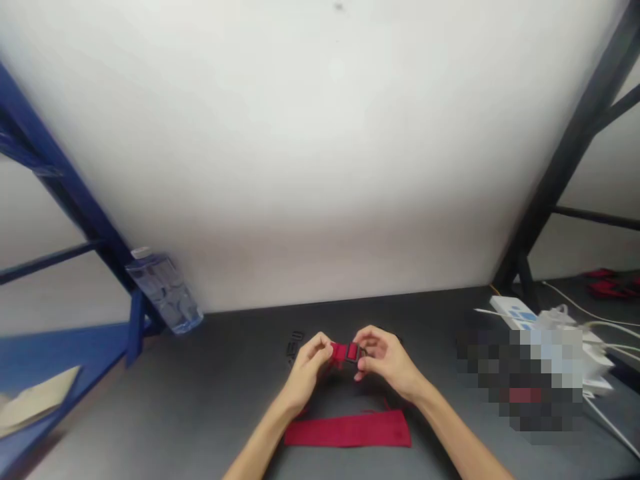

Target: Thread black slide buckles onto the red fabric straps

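A short red strap (338,351) is stretched between my two hands above the dark table. My left hand (307,367) pinches its left end between thumb and fingers. At the other end, a black slide buckle (353,353) sits on the strap, and my right hand (387,363) grips it with thumb and fingertips. Part of the buckle is hidden by those fingers. Below the hands, a wide red fabric strip (347,430) lies flat on the table. Several black buckles (295,345) rest just behind my left hand.
A clear water bottle (167,291) leans by the blue frame post at left. Beige cloth or paper (40,399) lies on the blue surface (90,343). At right are a white power strip (513,312), cables and a pixelated patch. Red pieces (613,285) lie farther right.
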Demonstrator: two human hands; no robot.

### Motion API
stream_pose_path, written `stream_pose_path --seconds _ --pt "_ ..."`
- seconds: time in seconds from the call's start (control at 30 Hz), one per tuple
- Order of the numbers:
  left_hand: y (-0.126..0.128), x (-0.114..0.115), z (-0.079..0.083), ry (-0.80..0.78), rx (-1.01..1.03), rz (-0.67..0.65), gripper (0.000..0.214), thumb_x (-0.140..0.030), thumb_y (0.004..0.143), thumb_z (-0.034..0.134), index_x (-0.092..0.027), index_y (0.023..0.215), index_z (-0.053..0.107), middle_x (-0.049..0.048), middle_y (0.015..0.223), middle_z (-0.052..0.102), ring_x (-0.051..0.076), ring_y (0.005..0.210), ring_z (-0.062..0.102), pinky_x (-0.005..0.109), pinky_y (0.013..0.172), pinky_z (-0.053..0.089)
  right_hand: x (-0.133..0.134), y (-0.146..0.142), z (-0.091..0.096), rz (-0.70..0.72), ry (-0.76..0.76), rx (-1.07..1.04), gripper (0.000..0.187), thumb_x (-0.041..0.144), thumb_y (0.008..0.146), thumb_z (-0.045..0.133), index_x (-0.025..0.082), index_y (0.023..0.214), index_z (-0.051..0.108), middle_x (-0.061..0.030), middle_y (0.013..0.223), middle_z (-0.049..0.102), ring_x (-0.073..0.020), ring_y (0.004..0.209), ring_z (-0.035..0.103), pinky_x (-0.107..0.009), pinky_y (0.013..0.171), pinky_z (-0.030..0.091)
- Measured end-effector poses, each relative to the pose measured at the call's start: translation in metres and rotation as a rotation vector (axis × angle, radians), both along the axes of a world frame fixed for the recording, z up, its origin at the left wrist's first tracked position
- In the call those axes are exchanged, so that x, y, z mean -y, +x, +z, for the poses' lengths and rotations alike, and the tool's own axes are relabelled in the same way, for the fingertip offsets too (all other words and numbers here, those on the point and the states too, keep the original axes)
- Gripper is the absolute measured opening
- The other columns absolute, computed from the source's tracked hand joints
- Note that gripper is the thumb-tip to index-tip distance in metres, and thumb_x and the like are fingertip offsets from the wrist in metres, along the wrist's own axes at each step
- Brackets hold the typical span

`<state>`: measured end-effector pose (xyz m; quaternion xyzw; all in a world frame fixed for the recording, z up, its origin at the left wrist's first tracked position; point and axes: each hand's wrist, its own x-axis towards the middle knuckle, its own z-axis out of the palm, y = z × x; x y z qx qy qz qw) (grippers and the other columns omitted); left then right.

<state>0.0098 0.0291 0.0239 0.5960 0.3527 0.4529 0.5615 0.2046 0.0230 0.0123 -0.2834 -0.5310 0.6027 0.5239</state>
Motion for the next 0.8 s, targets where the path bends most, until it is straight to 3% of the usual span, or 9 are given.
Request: stream_pose_path --seconds 0.1,0.2,0.3,0.43,0.53,0.7,0.8 --pt "0.000 -0.001 -0.004 -0.077 0.132 -0.038 0.020 -0.034 0.088 0.058 -0.018 0.080 0.048 -0.0038 0.069 0.048 0.011 0.062 0.045 0.021 0.058 0.035 -0.001 0.003 0.000 0.022 -0.036 -0.100 0.035 0.024 0.068 0.082 0.019 0.094 0.058 -0.0013 0.085 0.060 -0.0162 0.074 0.059 -0.034 0.060 0.060" --pt "0.001 -0.001 -0.006 -0.161 0.182 -0.064 0.020 -0.038 0.088 0.058 -0.020 0.087 0.049 -0.0067 0.064 0.038 0.008 0.053 0.033 0.018 0.049 0.024 -0.003 0.005 -0.002 -0.017 -0.065 -0.152 0.032 0.027 0.074 0.078 0.019 0.095 0.056 0.0022 0.075 0.056 -0.0104 0.059 0.053 -0.026 0.049 0.056" --pt "0.000 -0.001 -0.006 -0.163 0.148 -0.084 0.023 -0.040 0.088 0.060 -0.020 0.097 0.052 -0.0069 0.064 0.038 0.007 0.052 0.030 0.018 0.048 0.022 -0.005 0.006 -0.002 -0.050 -0.107 -0.176 0.025 0.029 0.079 0.073 0.020 0.093 0.054 0.0061 0.066 0.049 -0.0055 0.047 0.041 -0.019 0.039 0.046" --pt "-0.004 -0.003 -0.004 -0.079 0.061 -0.093 0.026 -0.034 0.083 0.067 -0.019 0.100 0.052 -0.0048 0.069 0.047 0.007 0.055 0.037 0.018 0.051 0.027 -0.005 0.007 -0.002 -0.082 -0.146 -0.157 0.024 0.032 0.082 0.069 0.020 0.087 0.050 0.0078 0.063 0.043 -0.0035 0.044 0.033 -0.015 0.033 0.038" --pt "-0.011 -0.008 -0.002 -0.018 -0.030 -0.015 0.023 -0.029 0.081 0.068 -0.018 0.094 0.052 -0.0049 0.067 0.048 0.008 0.055 0.040 0.019 0.052 0.029 -0.007 0.008 -0.006 -0.093 -0.136 -0.090 0.028 0.033 0.081 0.069 0.021 0.085 0.045 0.0091 0.063 0.042 -0.0026 0.042 0.029 -0.014 0.031 0.036" --pt "-0.015 -0.008 0.000 0.188 -0.295 0.110 0.008 -0.012 0.078 0.060 -0.017 0.078 0.054 -0.0034 0.067 0.051 0.011 0.064 0.049 0.022 0.062 0.038 -0.015 0.012 -0.020 -0.147 -0.069 0.039 0.037 0.035 0.078 0.072 0.025 0.084 0.036 0.0082 0.069 0.048 -0.0074 0.048 0.044 -0.017 0.030 0.043" --pt "-0.011 -0.002 0.003 0.302 -0.510 0.143 0.008 -0.013 0.082 0.056 -0.018 0.086 0.061 -0.0025 0.068 0.056 0.013 0.065 0.052 0.024 0.065 0.040 -0.019 0.015 -0.025 -0.167 -0.038 0.100 0.036 0.036 0.079 0.070 0.025 0.085 0.036 0.0084 0.070 0.048 -0.0070 0.046 0.045 -0.017 0.030 0.044"
